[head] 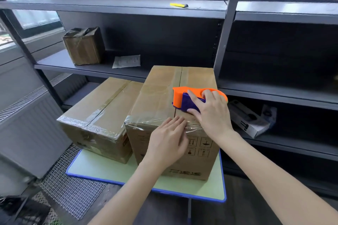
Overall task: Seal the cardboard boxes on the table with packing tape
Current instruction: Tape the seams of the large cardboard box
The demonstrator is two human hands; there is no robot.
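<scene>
Two cardboard boxes stand on a small green table (113, 171) with a blue rim. The taller box (161, 93) is on the right, the lower taped box (97, 107) on the left. My right hand (210, 113) grips an orange and purple tape dispenser (182, 97) that sits on top of the taller box, over its centre seam near the front edge. My left hand (168, 140) lies flat with straight fingers against the box's front face and top edge, pressing clear tape there.
Grey metal shelving (226, 29) stands right behind the table. On it are a small brown box (84, 45), a paper sheet (126, 61), a yellow knife (178, 5) and a white carton (250, 118). A radiator (31, 124) is at left.
</scene>
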